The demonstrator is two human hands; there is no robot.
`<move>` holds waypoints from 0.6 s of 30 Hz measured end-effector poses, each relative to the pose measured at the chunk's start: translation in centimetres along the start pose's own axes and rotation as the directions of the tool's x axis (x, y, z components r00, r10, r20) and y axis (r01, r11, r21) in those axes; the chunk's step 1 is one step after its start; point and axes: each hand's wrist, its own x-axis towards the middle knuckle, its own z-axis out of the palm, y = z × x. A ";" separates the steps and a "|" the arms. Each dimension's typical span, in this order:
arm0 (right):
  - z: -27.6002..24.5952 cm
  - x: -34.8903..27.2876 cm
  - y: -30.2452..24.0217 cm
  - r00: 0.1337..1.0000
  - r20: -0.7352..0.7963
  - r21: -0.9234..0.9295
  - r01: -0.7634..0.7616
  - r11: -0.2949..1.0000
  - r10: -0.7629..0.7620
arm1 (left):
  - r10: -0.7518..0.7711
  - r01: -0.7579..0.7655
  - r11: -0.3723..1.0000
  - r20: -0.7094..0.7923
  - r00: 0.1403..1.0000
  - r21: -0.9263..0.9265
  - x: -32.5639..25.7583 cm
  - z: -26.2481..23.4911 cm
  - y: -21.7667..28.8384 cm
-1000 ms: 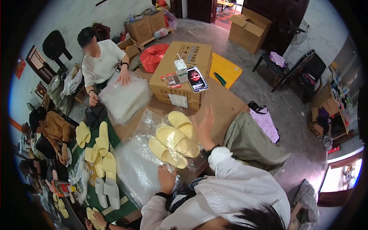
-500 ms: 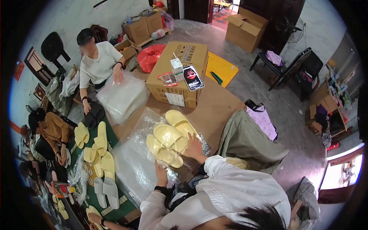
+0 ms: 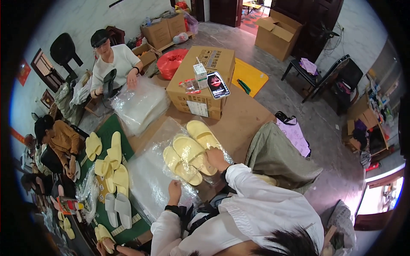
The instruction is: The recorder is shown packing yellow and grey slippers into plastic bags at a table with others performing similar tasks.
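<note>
Here, three pale yellow slippers (image 3: 190, 149) lie side by side on a sheet of clear plastic bags (image 3: 149, 179) spread over the brown table (image 3: 243, 119), just beyond the person's chest. The slippers look like moulded foam: light, springy, fairly stiff in the sole and unlikely to be damaged by a firm grip. The best hold is judged to be across the strap or at the heel edge, where the fingers can pinch through the thickness. The plastic beneath is thin, limp and slippery, so it would probably slide and crease unless pinned flat.

The right hand (image 3: 215, 157) rests on the near end of the rightmost two slippers, fingers curled down onto the foam; whether it actually pinches a slipper cannot be told. The left hand (image 3: 175, 187) lies on the plastic just near of the leftmost slipper, loosely curled, pressing or gathering the film; its grip is likewise unclear.

Farther off stand a cardboard box (image 3: 203, 81) with a phone (image 3: 218, 84) on top and a second stack of bags (image 3: 139, 106). To the left, more slippers (image 3: 109, 160) lie on a green mat (image 3: 109, 128).
</note>
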 end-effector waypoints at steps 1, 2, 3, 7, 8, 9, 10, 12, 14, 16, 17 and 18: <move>-0.1 0.3 0.1 0.996 0.023 0.003 0.092 0.996 -0.092 | -0.002 0.002 1.000 -0.002 1.000 0.001 -0.2 -0.4 0.4; -0.2 0.5 0.0 0.982 0.046 0.008 0.184 0.983 -0.184 | -0.009 0.005 0.995 -0.040 0.999 -0.098 -0.4 -0.9 0.8; -0.5 0.9 -0.1 0.982 0.044 0.008 0.181 0.983 -0.181 | -0.014 -0.001 0.981 -0.071 0.997 -0.196 -0.4 -1.6 2.4; -3.1 2.2 -2.6 0.976 0.055 0.235 0.192 0.953 -0.210 | 0.067 -0.107 0.941 -0.133 0.989 -0.321 -0.7 -5.2 6.9; -3.5 2.9 -3.1 0.980 0.040 0.434 0.157 0.887 -0.193 | 0.079 -0.135 0.929 -0.171 0.982 -0.344 -0.2 -6.8 7.1; -4.5 3.8 -3.5 0.971 0.103 0.642 0.102 0.760 -0.218 | 0.093 -0.163 0.916 -0.204 0.975 -0.366 0.3 -8.9 8.8; -6.4 4.4 -4.7 0.970 0.108 0.645 0.098 0.758 -0.218 | 0.052 -0.157 0.930 -0.303 0.951 -0.332 0.8 -11.3 9.7; -10.6 5.0 -7.1 0.931 0.197 0.832 0.007 0.555 -0.308 | 0.051 -0.167 0.953 -0.410 0.911 -0.252 0.7 -15.6 13.6; -13.1 5.0 -9.2 0.925 0.177 0.832 0.041 0.553 -0.335 | 0.084 -0.186 0.961 -0.424 0.902 -0.205 0.0 -18.4 16.9; -14.0 6.2 -10.2 0.920 0.151 0.829 0.081 0.553 -0.361 | 0.069 -0.220 0.904 -0.381 0.922 -0.366 0.6 -19.3 18.0; -14.3 7.1 -10.7 0.946 0.068 0.738 0.167 0.654 -0.317 | 0.028 -0.171 0.926 -0.391 0.920 -0.337 1.3 -19.2 19.0; -14.3 7.8 -11.1 0.960 -0.019 0.625 0.231 0.746 -0.281 | 0.025 -0.169 0.926 -0.389 0.921 -0.338 2.4 -18.9 19.4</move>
